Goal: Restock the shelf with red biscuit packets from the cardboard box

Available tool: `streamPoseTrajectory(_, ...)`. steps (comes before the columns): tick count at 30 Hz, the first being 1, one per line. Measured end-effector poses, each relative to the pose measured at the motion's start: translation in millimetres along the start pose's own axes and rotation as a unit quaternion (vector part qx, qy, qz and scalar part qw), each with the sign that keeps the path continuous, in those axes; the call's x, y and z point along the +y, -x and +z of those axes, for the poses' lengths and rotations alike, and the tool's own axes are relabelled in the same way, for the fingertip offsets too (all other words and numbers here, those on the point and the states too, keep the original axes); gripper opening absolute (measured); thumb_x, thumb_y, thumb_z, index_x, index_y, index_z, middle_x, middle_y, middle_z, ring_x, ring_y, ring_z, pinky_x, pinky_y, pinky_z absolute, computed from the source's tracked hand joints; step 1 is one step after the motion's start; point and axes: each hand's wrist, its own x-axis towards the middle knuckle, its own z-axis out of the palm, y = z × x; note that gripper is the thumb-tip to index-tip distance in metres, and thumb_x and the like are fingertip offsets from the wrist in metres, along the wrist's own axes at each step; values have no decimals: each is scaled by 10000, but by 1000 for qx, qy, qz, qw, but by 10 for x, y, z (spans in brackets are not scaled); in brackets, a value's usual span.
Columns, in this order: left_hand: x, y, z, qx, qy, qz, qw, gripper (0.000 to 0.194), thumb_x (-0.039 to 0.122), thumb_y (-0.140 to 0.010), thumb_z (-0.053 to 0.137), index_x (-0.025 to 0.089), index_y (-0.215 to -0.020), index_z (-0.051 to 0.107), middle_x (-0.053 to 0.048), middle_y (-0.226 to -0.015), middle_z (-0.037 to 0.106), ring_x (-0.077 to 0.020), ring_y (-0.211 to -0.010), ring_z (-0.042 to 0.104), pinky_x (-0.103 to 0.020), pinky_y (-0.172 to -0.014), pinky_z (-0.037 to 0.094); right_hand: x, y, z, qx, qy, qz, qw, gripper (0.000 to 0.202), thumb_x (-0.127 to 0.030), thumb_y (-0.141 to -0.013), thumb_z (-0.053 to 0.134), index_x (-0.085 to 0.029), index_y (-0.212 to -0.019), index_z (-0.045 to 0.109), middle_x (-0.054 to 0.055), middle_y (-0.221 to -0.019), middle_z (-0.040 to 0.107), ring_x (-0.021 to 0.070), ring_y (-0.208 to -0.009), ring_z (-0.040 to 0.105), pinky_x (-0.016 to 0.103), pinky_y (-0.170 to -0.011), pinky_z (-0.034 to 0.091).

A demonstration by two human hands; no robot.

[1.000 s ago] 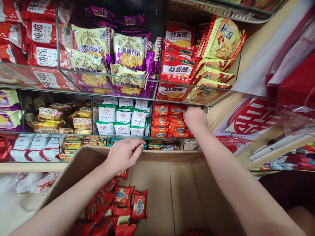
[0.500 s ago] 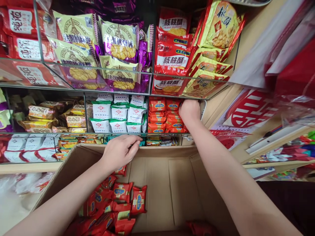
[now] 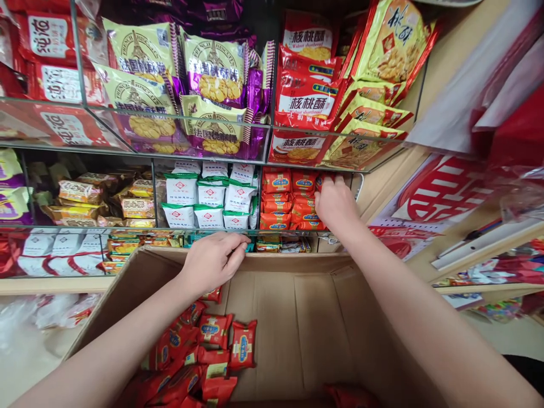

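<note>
My right hand (image 3: 338, 205) reaches into the right end of a shelf compartment, its fingers curled over a small red snack packet (image 3: 320, 181) that shows beside the knuckles. The fingertips are hidden. Left of this hand, similar red packets (image 3: 276, 203) stand in stacked columns. Lower down, my left hand (image 3: 215, 258) is closed at the back rim of an open cardboard box (image 3: 278, 317), thumb against the curled fingers. Inside the box, loose red packets (image 3: 215, 330) lie mostly on the left, with another (image 3: 351, 395) near the front right.
White and green packets (image 3: 210, 195) fill the neighbouring compartment. Clear dividers and a clear shelf front (image 3: 178, 133) hold larger biscuit bags (image 3: 216, 73) above. A wooden side panel (image 3: 395, 170) and hanging red and white bags (image 3: 510, 113) bound the right side.
The view has shifted slightly, so the shelves sit further right. My right hand has drawn down a little and its knuckles now show below the upper shelf. My left hand stays at the box rim.
</note>
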Motion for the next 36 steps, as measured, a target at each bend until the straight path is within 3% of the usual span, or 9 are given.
streamPoseTrajectory(3, -3, 2, 0, -1, 3, 1, 1000, 292, 306, -861, 356, 224, -922, 630, -10, -866, 688, -178, -797, 624, -258, -663, 443, 14, 79, 25, -34, 4, -28, 999, 404, -220, -849, 393, 28, -1160, 465, 267, -1269, 402, 300, -1088, 477, 350, -915, 356)
streamPoseTrajectory(7, -6, -8, 8, 0, 9, -3, 1000, 299, 309, -863, 353, 219, -928, 630, -17, -886, 689, -183, -826, 624, -261, -693, 445, 20, -50, 88, -95, -12, 14, 995, 432, -225, -859, 367, 6, -1220, 428, 239, -1265, 422, 287, -1107, 473, 336, -895, 372)
streamPoseTrajectory(15, 3, -2, -10, -9, 8, -8, 1000, 307, 316, -867, 344, 221, -940, 627, -15, -907, 689, -189, -842, 626, -270, -700, 448, -2, -211, 58, -144, -12, 32, 989, 370, -300, -848, 421, -38, -1037, 601, 226, -1051, 580, 267, -970, 570, 315, -781, 422)
streamPoseTrajectory(23, -14, 1, -9, -7, 12, 0, 1000, 307, 318, -865, 345, 228, -941, 628, -16, -904, 690, -184, -827, 627, -263, -690, 453, 59, 42, -143, -113, -19, -20, 993, 342, -272, -844, 424, -50, -1065, 561, 193, -1068, 574, 260, -991, 542, 315, -835, 393)
streamPoseTrajectory(27, -4, 4, -16, -12, 2, -3, 1000, 311, 319, -872, 333, 228, -937, 623, -15, -902, 690, -190, -835, 627, -269, -689, 452, 51, 491, -288, -48, -59, -141, 987, 276, -236, -841, 440, -72, -1012, 583, 166, -1086, 568, 261, -1026, 489, 350, -890, 359)
streamPoseTrajectory(29, -1, 1, -18, -12, -6, -3, 1000, 319, 327, -875, 326, 229, -937, 623, -15, -905, 691, -190, -838, 627, -266, -688, 451, -6, 810, -348, -22, -109, -224, 968, 236, -218, -863, 409, -108, -916, 611, 139, -1003, 598, 247, -962, 496, 366, -856, 371)
streamPoseTrajectory(31, -2, -3, -18, -11, -11, -2, 1000, 329, 334, -876, 320, 228, -942, 623, -18, -912, 692, -189, -845, 626, -262, -698, 449, -100, 1164, -356, -51, -155, -343, 925, 268, -189, -882, 361, -145, -789, 609, 102, -830, 611, 211, -808, 514, 356, -771, 396)
streamPoseTrajectory(33, -3, -8, -18, -10, -13, -3, 1000, 335, 342, -877, 316, 227, -948, 623, -18, -921, 692, -187, -849, 625, -258, -708, 447, -219, 1502, -265, -142, -174, -472, 853, 242, -177, -869, 384, -162, -745, 591, 64, -720, 590, 187, -708, 508, 325, -691, 415)
streamPoseTrajectory(36, 0, -19, -22, -15, -21, -9, 1000, 343, 361, -878, 312, 230, -952, 620, -16, -919, 691, -188, -839, 628, -256, -696, 443, -414, 1864, 56, -288, -164, -506, 796, 203, -258, -813, 516, -124, -951, 583, 102, -875, 613, 210, -830, 548, 299, -691, 457)
